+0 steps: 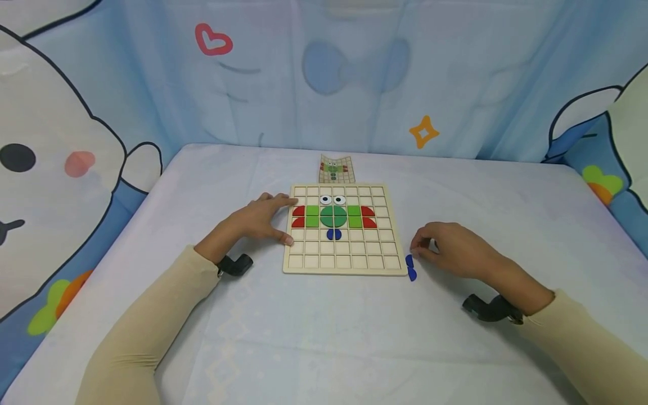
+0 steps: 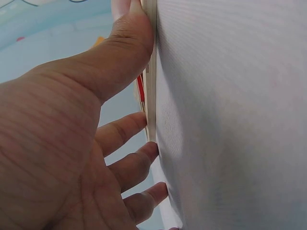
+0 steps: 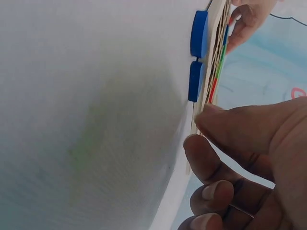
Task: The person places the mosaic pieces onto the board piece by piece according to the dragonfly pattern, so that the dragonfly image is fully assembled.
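Note:
A wooden grid board [image 1: 344, 262] lies flat on the table, bearing a figure of coloured pieces. Two eye pieces [image 1: 332, 199] sit above a dark green circle [image 1: 333, 215], with light green squares and red curved pieces on both sides. Beneath the circle are blue pieces [image 1: 334, 234]. My left hand [image 1: 257, 219] touches the board's left edge with spread thumb and index finger. Beside the board's right edge, my right hand [image 1: 455, 248] hovers with loosely bent fingers, nothing visible between thumb and index finger. Just below its fingertips lie two loose blue pieces [image 3: 196, 79].
A small picture card [image 1: 336, 170] showing a similar figure stands behind the board's far edge. White cloth [image 1: 324, 337] covers the table. A printed blue curtain [image 1: 283, 101] hangs behind it.

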Demonstrator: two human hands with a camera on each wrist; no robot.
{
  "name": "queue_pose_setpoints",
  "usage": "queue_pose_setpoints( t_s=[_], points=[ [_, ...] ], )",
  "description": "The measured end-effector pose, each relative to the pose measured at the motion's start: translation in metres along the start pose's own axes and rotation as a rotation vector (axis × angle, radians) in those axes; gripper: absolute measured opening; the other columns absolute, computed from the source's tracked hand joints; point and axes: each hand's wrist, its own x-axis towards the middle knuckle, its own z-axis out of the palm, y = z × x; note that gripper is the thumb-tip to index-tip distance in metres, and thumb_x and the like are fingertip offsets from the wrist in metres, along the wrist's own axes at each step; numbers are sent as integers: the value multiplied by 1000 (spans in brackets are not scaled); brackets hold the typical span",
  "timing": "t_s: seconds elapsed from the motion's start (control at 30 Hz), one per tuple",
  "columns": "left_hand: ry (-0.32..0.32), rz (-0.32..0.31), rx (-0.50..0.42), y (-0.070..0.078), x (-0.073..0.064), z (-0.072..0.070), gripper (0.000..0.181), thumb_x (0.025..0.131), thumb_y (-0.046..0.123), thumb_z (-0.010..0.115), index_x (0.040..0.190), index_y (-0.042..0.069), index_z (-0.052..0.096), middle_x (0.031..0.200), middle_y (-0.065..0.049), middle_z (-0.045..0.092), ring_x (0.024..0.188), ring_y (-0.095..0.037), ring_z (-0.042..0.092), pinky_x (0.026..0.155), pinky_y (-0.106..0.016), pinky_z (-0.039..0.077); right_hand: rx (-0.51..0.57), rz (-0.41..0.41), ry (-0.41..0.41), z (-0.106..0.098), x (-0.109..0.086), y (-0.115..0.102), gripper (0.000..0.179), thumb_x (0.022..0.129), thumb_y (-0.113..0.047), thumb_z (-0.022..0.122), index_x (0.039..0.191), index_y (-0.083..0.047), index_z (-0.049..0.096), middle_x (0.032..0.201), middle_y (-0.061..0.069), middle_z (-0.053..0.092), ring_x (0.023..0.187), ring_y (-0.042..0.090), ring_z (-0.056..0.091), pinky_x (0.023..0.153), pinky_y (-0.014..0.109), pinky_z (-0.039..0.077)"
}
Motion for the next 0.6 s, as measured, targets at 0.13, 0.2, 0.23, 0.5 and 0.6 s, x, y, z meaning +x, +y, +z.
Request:
queue_pose_setpoints(
  t_s=[0.13, 0.2, 0.23, 0.5, 0.6],
  points=[
    [-3, -7, 2, 1, 0, 0, 100, 77, 51, 81, 157, 25, 28, 165, -7, 20, 151, -37, 17, 113, -64, 28, 57, 67, -31, -1, -5, -3, 12, 87, -17, 74, 99, -16, 73, 84, -6, 66, 70, 12, 50, 59, 24, 42],
    [-4, -11, 2, 1, 0, 0, 100, 77, 51, 81, 157, 25, 28, 165, -7, 20, 151, -36, 17, 114, -64, 28, 86, 82, -48, 0, -7, -4, 17, 87, -19, 74, 103, -15, 73, 84, -6, 65, 71, 13, 50, 58, 24, 42],
    [-5, -13, 3, 1, 0, 0, 99, 77, 51, 81, 157, 25, 28, 165, -6, 21, 151, -36, 17, 114, -63, 28, 95, 83, -51, 0, -8, -5, 18, 86, -19, 75, 104, -14, 73, 84, -6, 65, 72, 13, 50, 58, 24, 42],
    [-7, -18, -2, 2, -1, 0, 99, 77, 51, 81, 157, 26, 28, 166, -6, 20, 152, -36, 16, 114, -63, 28, 98, 81, -51, 4, -10, -9, 28, 81, -21, 79, 106, -11, 73, 82, -6, 63, 65, 11, 46, 52, 22, 38],
    [-3, -15, 1, 2, -1, 0, 99, 77, 51, 81, 157, 26, 28, 165, -6, 21, 151, -35, 17, 114, -63, 29, 91, 107, -46, 5, -11, -11, 29, 80, -22, 80, 105, -10, 72, 82, -4, 63, 66, 12, 48, 53, 23, 40]
  ],
)
